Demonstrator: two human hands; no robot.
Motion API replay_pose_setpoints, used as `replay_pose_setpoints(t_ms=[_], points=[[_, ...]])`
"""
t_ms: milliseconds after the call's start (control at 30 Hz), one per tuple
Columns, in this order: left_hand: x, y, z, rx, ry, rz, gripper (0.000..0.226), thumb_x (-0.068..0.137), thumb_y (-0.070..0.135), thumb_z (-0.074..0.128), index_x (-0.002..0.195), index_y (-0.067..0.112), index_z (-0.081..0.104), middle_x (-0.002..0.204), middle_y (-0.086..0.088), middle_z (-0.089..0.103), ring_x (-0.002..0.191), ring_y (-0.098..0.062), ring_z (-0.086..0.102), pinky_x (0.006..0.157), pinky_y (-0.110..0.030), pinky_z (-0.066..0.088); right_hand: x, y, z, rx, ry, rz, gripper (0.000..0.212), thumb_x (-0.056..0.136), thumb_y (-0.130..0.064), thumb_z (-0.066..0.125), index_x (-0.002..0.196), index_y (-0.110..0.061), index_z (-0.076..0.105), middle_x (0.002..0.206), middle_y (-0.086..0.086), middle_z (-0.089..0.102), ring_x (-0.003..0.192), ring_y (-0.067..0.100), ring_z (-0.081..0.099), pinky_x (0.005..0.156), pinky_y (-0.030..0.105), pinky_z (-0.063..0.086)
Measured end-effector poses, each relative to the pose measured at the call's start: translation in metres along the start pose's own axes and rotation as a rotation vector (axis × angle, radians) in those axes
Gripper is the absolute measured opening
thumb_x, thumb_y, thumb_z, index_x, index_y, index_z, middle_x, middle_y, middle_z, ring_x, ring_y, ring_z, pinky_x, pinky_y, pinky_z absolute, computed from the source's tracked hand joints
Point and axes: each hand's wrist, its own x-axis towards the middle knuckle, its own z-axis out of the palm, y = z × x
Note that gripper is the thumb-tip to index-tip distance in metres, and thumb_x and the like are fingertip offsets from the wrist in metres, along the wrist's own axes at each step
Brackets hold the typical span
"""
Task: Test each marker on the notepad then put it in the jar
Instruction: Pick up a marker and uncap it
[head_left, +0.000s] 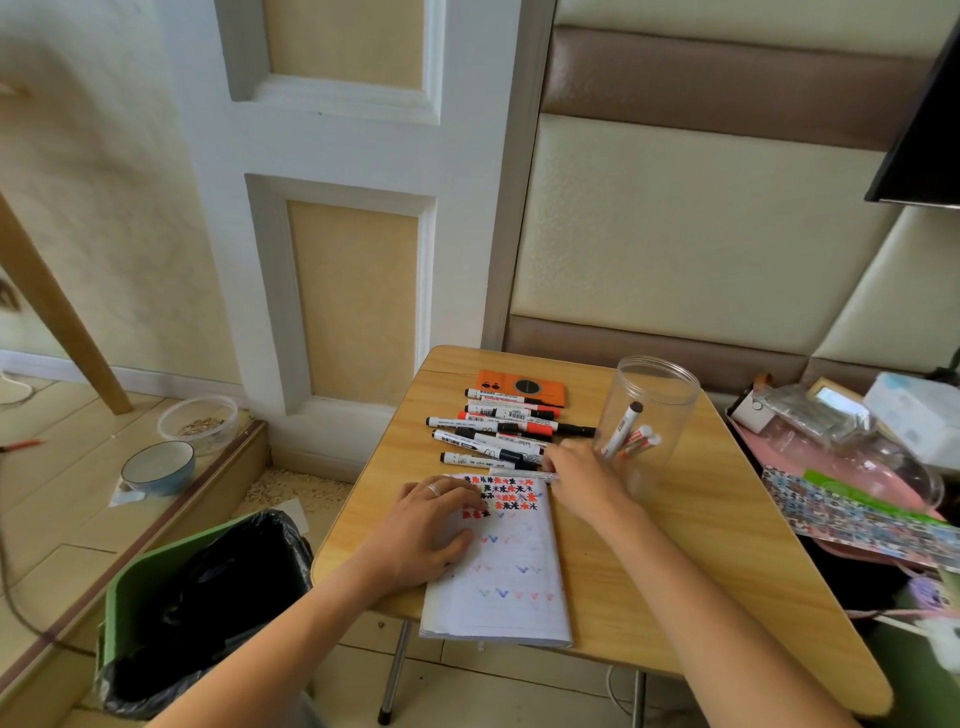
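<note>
Left hand (434, 525) flat, fingers spread, pressing notepad (511, 566) at near table (675, 545) edge. Right hand (582, 478) pinches a marker (524, 474) lying at pad's far edge. Jar (649, 415) right, three markers inside; loose markers (498, 431) far.

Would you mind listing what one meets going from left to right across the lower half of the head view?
Blue bowl on the floor → green bin with its black liner → left hand resting on the notepad → right hand at a marker → clear jar → patterned sheet.
</note>
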Motion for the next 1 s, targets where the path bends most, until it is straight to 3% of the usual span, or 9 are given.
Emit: replay_pose_setpoints(t_ms=[233,300,367,467,633,733,800,900,1000], points=[[-0.002,0.0,-0.002,-0.134,0.004,-0.028,0.025,0.096,0.044,0.051,0.12,0.038,0.053,0.119,0.026,0.054,0.117,0.01,0.044,0.106,-0.023,0.036,-0.014,0.001,-0.022,0.002,0.127,0.027,0.026,0.092,-0.021,0.067,0.115,-0.016,0.056,0.111,-0.001,0.059,0.097,0.02,0.061,0.086,0.043,0.058],[-0.002,0.002,-0.002,-0.152,0.005,-0.03,0.023,0.099,0.047,0.047,0.119,0.036,0.052,0.118,0.025,0.054,0.116,0.01,0.045,0.105,-0.021,0.034,-0.021,-0.005,-0.029,0.208,0.141,0.051,0.024,0.092,-0.023,0.068,0.11,-0.017,0.053,0.102,-0.003,0.061,0.09,0.017,0.064,0.08,0.038,0.059],[-0.001,0.003,-0.002,-0.157,0.012,-0.029,0.024,0.102,0.05,0.044,0.118,0.035,0.053,0.117,0.024,0.055,0.116,0.012,0.044,0.103,-0.017,0.032,-0.032,-0.019,-0.036,0.576,0.013,0.079,0.019,0.095,-0.017,0.068,0.106,-0.013,0.053,0.091,0.001,0.067,0.076,0.014,0.069,0.068,0.028,0.058],[0.0,0.005,-0.003,-0.146,0.029,-0.006,0.031,0.102,0.056,0.042,0.119,0.033,0.053,0.116,0.022,0.056,0.113,0.011,0.045,0.1,-0.015,0.032,-0.044,-0.037,-0.03,1.109,-0.169,0.065,0.021,0.093,-0.005,0.072,0.108,-0.001,0.057,0.092,0.015,0.074,0.077,0.026,0.077,0.066,0.033,0.062],[0.0,0.002,0.001,-0.066,0.088,0.039,0.023,0.102,0.039,0.052,0.121,0.027,0.057,0.11,0.014,0.058,0.101,-0.004,0.048,0.088,-0.025,0.04,-0.047,-0.048,-0.008,1.35,-0.21,0.039,0.02,0.091,-0.005,0.076,0.105,0.001,0.064,0.085,0.018,0.075,0.071,0.023,0.07,0.06,0.028,0.058],[0.0,0.003,-0.001,-0.08,0.111,0.018,0.021,0.101,0.03,0.052,0.119,0.023,0.059,0.107,0.01,0.058,0.097,-0.007,0.046,0.083,-0.026,0.042,-0.044,-0.044,-0.006,1.465,-0.084,0.112,0.023,0.094,-0.013,0.074,0.107,0.003,0.063,0.08,0.015,0.072,0.069,0.022,0.069,0.059,0.027,0.055],[0.0,0.004,-0.002,-0.095,0.112,-0.011,0.031,0.102,0.041,0.041,0.121,0.022,0.059,0.111,0.009,0.058,0.1,-0.007,0.046,0.083,-0.026,0.042,-0.039,-0.035,-0.007,1.423,0.067,0.116,0.016,0.094,-0.012,0.073,0.102,0.0,0.065,0.083,0.011,0.072,0.069,0.02,0.07,0.061,0.027,0.056],[0.0,0.004,0.0,-0.094,0.144,-0.018,0.044,0.106,0.051,0.029,0.115,0.021,0.059,0.105,0.01,0.057,0.095,-0.011,0.046,0.079,-0.031,0.042,-0.035,-0.024,-0.004,0.907,0.261,-0.123,0.008,0.093,-0.015,0.073,0.086,-0.017,0.07,0.08,-0.01,0.071,0.077,0.005,0.067,0.071,0.021,0.053],[0.001,0.004,0.002,-0.063,0.165,-0.02,0.045,0.108,0.05,0.025,0.107,0.02,0.059,0.098,0.008,0.058,0.088,-0.013,0.046,0.075,-0.036,0.043,-0.037,-0.03,0.001,0.421,0.321,-0.382,0.017,0.096,-0.039,0.06,0.088,-0.027,0.069,0.087,-0.017,0.067,0.089,0.006,0.06,0.086,0.031,0.048]])
